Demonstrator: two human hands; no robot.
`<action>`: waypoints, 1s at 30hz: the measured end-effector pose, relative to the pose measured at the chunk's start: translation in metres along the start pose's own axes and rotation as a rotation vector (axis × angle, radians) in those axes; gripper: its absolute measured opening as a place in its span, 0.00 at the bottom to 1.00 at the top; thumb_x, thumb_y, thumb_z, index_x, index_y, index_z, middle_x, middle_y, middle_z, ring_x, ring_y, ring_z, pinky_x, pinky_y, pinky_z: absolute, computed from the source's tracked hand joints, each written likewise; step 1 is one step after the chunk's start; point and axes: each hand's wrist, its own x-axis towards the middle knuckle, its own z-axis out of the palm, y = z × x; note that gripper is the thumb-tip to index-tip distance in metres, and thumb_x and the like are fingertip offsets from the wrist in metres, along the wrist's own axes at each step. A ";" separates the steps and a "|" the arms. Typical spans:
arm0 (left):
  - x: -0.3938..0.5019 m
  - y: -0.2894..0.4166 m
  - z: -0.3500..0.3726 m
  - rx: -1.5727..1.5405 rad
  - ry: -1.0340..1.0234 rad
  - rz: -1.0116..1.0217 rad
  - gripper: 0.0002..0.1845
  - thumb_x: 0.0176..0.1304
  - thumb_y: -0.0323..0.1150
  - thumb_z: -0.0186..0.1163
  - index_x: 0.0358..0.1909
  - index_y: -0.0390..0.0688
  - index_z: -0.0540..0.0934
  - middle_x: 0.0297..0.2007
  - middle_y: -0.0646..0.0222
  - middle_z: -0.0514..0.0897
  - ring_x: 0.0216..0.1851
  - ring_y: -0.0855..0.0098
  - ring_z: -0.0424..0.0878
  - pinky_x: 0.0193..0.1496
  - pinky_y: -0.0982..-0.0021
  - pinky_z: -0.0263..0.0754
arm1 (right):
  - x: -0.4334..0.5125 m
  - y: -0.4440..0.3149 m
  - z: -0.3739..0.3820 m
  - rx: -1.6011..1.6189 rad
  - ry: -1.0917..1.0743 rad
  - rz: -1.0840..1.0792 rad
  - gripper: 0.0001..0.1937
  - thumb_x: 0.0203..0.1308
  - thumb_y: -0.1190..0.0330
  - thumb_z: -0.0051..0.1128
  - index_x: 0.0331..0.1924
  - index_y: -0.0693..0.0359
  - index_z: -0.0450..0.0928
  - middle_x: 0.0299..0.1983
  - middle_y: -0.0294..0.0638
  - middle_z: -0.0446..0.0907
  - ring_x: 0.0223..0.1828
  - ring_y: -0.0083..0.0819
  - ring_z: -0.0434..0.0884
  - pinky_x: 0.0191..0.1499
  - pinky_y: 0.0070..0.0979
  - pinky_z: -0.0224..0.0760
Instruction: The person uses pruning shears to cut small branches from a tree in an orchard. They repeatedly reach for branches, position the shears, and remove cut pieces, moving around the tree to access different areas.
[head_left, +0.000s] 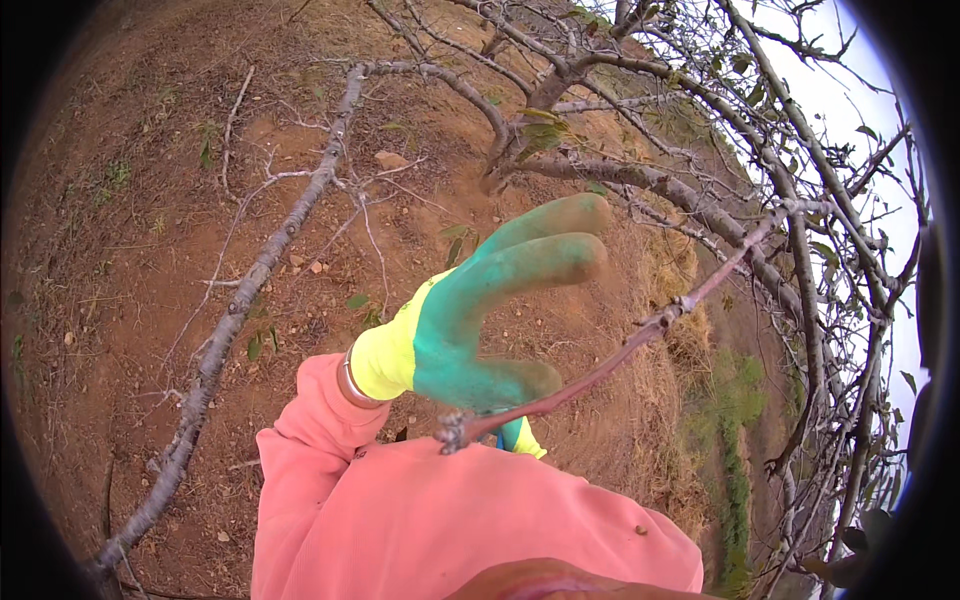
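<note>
My left hand (510, 300), in a green-coated, yellow knit glove, reaches out with fingers and thumb apart and nothing between them. Beside its thumb, a reddish bare branch (592, 375) slants from in front of my chest up to the right; whether they touch is unclear. My right hand (523, 437), gloved alike, shows only in a small part beneath this branch, at my chest. A bit of something blue is next to it; the fingers and any grip are hidden.
A thick grey limb (262, 262) curves along the left. A many-stemmed tree trunk (551, 90) stands ahead, with tangled branches (780, 172) filling the right side. Reddish soil (172, 300) with stones and dry twigs lies below. Dry grass (675, 330) grows at right.
</note>
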 end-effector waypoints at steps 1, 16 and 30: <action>0.003 -0.006 0.000 -0.046 -0.013 0.015 0.53 0.57 0.46 0.80 0.80 0.45 0.61 0.80 0.42 0.52 0.77 0.45 0.65 0.74 0.42 0.64 | 0.005 0.001 -0.001 -0.019 0.011 0.033 0.22 0.74 0.57 0.60 0.63 0.62 0.74 0.41 0.41 0.84 0.42 0.33 0.86 0.47 0.35 0.82; 0.093 -0.057 0.009 0.145 -0.098 0.487 0.23 0.65 0.37 0.64 0.63 0.51 0.82 0.73 0.41 0.69 0.67 0.38 0.76 0.64 0.47 0.75 | 0.015 -0.045 0.061 -0.049 0.076 -0.007 0.22 0.70 0.53 0.64 0.53 0.64 0.78 0.39 0.42 0.85 0.39 0.35 0.86 0.42 0.35 0.81; 0.119 -0.041 0.008 0.085 0.055 0.255 0.35 0.49 0.32 0.73 0.65 0.49 0.80 0.68 0.45 0.75 0.58 0.43 0.82 0.55 0.50 0.82 | 0.004 -0.055 0.109 0.138 0.107 -0.139 0.22 0.71 0.54 0.64 0.57 0.60 0.77 0.43 0.39 0.84 0.44 0.35 0.87 0.47 0.35 0.81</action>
